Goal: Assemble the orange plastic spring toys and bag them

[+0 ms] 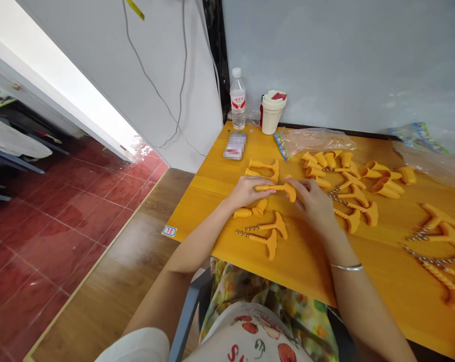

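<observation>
From where I'm standing, a blue-and-red number label [169,231] marks the front left corner of the wooden table [204,201]. Up along the left edge lies a flat, blurred-out object [235,146], with a clear bottle [238,100] upright at the back left corner. The left hand [246,192] has its fingers closed in a narrow grip on the shaft of a yellow T-handled piece [276,188], held over the left part of the table. Nearer the front edge are two yellow sleeves [251,209] and two yellow corkscrews [265,234]; more yellow pieces [263,171] lie just behind the hands. A lidded cup [272,113] stands at the back edge. The right hand [315,203] has its fingertips at the piece's handle; whether they pinch it, I can't tell. Beyond it lie a heap of sleeves and corkscrews [351,193], a plastic bag [317,140] behind them, and further corkscrews [440,251] towards the right.
</observation>
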`<state>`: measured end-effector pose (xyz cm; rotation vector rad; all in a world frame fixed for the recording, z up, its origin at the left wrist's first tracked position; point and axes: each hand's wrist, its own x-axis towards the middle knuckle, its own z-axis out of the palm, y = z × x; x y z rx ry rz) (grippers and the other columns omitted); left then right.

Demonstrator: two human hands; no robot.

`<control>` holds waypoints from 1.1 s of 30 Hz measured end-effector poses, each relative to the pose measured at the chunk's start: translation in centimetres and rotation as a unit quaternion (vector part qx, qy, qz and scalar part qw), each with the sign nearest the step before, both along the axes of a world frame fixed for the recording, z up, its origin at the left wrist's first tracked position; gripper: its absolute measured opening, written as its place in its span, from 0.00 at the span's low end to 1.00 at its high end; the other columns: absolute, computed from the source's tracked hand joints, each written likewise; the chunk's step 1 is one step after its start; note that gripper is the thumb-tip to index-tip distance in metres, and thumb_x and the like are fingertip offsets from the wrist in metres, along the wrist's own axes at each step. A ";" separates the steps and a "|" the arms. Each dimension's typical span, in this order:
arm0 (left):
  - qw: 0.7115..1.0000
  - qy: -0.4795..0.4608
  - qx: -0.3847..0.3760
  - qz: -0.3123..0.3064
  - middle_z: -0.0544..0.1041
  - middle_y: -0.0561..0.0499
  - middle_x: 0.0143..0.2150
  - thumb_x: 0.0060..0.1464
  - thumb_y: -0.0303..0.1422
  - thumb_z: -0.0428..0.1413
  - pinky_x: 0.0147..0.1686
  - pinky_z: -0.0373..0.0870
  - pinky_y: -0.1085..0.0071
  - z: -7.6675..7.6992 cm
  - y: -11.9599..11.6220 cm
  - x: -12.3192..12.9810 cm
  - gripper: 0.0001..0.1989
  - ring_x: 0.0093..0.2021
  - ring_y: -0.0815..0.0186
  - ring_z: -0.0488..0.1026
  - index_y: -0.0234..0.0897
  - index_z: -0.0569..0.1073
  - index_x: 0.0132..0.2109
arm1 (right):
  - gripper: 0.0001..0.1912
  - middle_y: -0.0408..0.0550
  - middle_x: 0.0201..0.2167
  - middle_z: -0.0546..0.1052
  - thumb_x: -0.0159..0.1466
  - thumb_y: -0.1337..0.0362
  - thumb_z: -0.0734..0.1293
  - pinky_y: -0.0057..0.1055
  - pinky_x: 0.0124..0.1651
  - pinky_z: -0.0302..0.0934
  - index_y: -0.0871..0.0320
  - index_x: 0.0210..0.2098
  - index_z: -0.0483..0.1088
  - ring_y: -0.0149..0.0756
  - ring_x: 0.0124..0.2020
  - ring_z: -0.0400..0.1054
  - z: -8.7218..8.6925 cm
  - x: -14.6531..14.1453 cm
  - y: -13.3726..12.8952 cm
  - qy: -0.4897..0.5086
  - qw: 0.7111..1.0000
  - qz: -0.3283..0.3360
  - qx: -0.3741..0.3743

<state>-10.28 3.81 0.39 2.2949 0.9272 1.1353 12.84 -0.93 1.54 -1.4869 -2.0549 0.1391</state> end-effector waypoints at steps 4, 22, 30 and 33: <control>1.000 0.023 0.009 -0.017 0.83 0.46 0.42 0.61 0.45 0.58 0.45 0.75 0.69 -0.1 -0.4 0.2 0.16 0.40 0.64 0.80 0.37 0.80 0.43 | 0.29 0.51 0.28 0.72 0.71 0.45 0.52 0.32 0.36 0.59 0.58 0.31 0.73 0.37 0.30 0.66 -0.4 -0.9 -0.2 0.068 0.996 0.016 -0.059; 0.984 0.174 0.000 0.032 0.79 0.48 0.41 0.57 0.46 0.61 0.48 0.64 0.64 0.8 2.0 -4.0 0.16 0.42 0.60 0.71 0.38 0.77 0.41 | 0.40 0.47 0.21 0.72 0.66 0.35 0.48 0.32 0.34 0.54 0.58 0.25 0.76 0.36 0.25 0.65 -2.2 -1.0 0.7 0.198 0.957 -0.074 -0.199; 0.957 0.277 -0.008 0.085 0.78 0.46 0.44 0.56 0.40 0.63 0.49 0.64 0.61 -0.8 2.3 -2.7 0.12 0.48 0.55 0.70 0.40 0.80 0.44 | 0.31 0.47 0.23 0.76 0.71 0.45 0.52 0.30 0.34 0.54 0.57 0.33 0.78 0.37 0.27 0.69 -2.5 -1.4 0.5 0.077 0.974 -0.063 -0.202; 0.953 0.287 0.003 0.092 0.78 0.46 0.45 0.57 0.40 0.62 0.49 0.65 0.62 -1.1 2.6 -2.2 0.12 0.49 0.55 0.70 0.40 0.81 0.45 | 0.26 0.48 0.27 0.78 0.71 0.49 0.53 0.30 0.35 0.55 0.56 0.36 0.78 0.37 0.29 0.69 -2.7 -1.6 0.5 0.052 0.977 -0.046 -0.200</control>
